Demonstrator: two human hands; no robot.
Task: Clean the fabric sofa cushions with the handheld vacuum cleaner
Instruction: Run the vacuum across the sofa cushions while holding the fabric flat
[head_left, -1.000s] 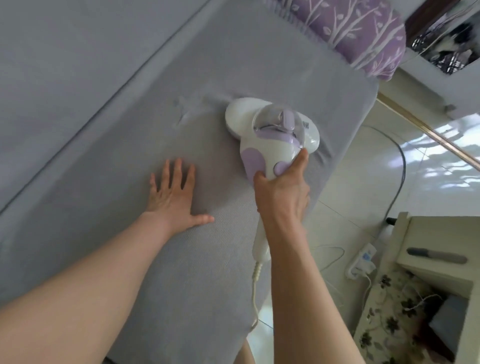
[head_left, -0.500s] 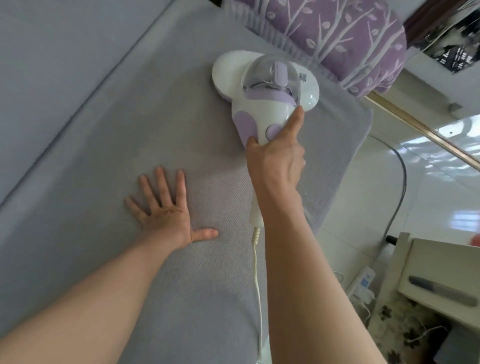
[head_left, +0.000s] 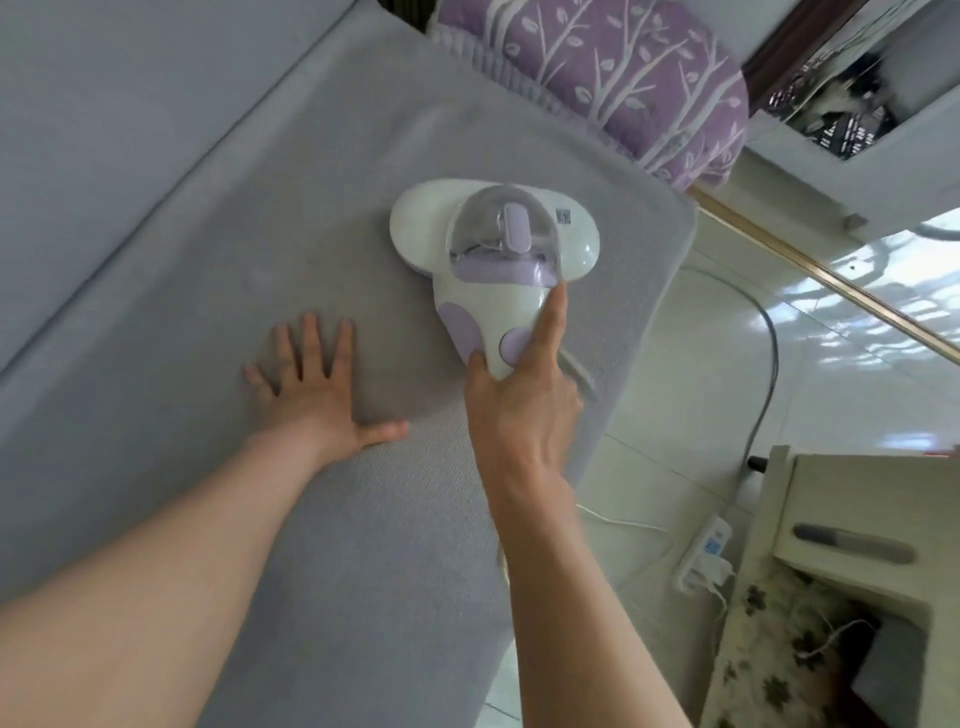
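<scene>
The handheld vacuum cleaner (head_left: 493, 260) lies flat on the grey seat cushion (head_left: 291, 519), its handle gripped by the right hand (head_left: 524, 410), forefinger extended. The left hand (head_left: 317, 395), fingers spread wide, presses the fabric taut; slow, overlapping, flat strokes are advised.

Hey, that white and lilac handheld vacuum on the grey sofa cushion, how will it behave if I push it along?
The white and lilac handheld vacuum probably slides steadily and is unlikely to tip: its wide flat head lies on the grey fabric sofa cushion. Its hard shell looks stiff. The right hand alone grips it, so it is probably fairly light.
</scene>
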